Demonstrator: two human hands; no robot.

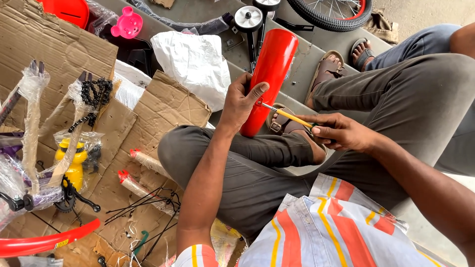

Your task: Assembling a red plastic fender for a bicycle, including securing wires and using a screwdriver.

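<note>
left hand [241,101]: clamped round red mudguard [267,79] | right hand [341,132]: closed on yellow screwdriver [287,115]

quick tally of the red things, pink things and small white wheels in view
Red: 3, namely the mudguard in the left hand, a curved mudguard at lower left, a red part at the top edge
Pink: 1, a toy piece
Small white wheels: 2
Total: 6
The right hand holds a screwdriver.

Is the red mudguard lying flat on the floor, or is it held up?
Held up: the left hand grips the red mudguard, tilted above the lap, clear of the floor.
</note>
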